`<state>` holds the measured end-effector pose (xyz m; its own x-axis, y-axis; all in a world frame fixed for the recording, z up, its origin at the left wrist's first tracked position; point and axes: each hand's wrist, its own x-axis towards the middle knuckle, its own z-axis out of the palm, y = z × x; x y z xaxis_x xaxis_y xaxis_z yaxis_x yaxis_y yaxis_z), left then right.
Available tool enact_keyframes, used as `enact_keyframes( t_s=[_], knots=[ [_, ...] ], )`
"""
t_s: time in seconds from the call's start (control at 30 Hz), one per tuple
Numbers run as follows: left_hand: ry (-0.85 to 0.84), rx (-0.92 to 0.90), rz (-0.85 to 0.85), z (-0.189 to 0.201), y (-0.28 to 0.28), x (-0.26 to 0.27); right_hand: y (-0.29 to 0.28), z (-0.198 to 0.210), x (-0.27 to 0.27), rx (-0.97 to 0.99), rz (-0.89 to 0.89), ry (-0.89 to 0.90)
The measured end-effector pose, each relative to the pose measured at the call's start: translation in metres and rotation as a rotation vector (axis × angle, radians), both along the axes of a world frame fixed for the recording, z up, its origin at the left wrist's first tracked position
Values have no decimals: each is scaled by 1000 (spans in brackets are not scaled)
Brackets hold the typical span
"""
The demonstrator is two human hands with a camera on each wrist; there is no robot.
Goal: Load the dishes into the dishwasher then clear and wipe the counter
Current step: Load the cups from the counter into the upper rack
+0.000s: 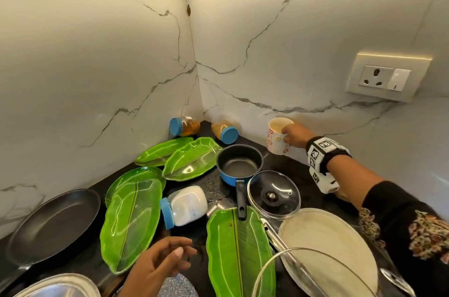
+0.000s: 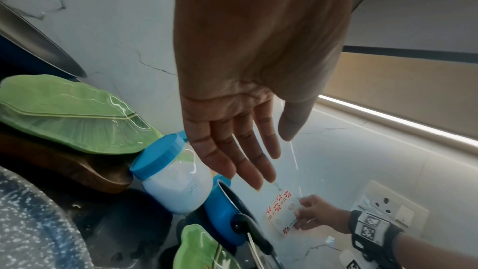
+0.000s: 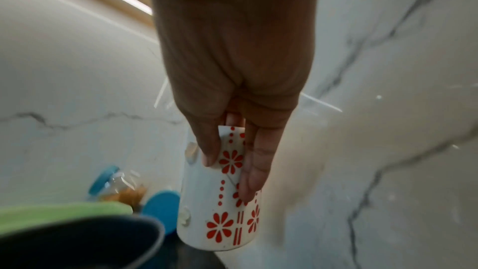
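Observation:
My right hand grips a white mug with red flowers by its side and handle, held off the black counter near the right wall; the mug fills the right wrist view and shows again as the mug far off in the left wrist view. My left hand hovers with relaxed fingers above the counter's front, holding nothing; its fingers point down over a blue-lidded salt jar. Several green leaf-shaped plates lie on the counter.
A blue saucepan and a glass lid sit mid-counter. A black frying pan lies left, a round steel plate right. Two blue-lidded jars lie tipped in the corner. A wall socket is mounted right.

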<state>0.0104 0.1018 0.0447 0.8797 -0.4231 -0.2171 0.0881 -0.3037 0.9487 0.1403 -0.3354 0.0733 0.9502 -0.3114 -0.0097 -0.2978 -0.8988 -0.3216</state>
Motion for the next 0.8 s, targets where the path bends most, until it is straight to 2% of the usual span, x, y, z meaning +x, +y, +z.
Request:
enact_keyframes(
  t_s=[0.2, 0.3, 0.4, 0.53, 0.63, 0.73, 0.8],
  knots=[
    [-126, -101, -153, 28, -3, -24, 53, 85, -111, 207, 104, -200],
    [-171, -165, -275, 46, -6, -41, 94, 113, -173, 402, 176, -284],
    [-149, -257, -367, 60, -5, -62, 143, 127, -242, 514, 224, -303],
    [-29, -434, -463, 65, -4, -101, 203, 121, -340, 457, 175, -339],
    [30, -482, -636, 56, -6, -138, 236, 104, -404, 642, 105, -368],
    [65, -531, -715, 43, -12, -180, 256, 79, -463, 666, 31, -389],
    [97, -544, -747, 34, -16, -207, 268, 58, -503, 787, -57, -447]
  ],
)
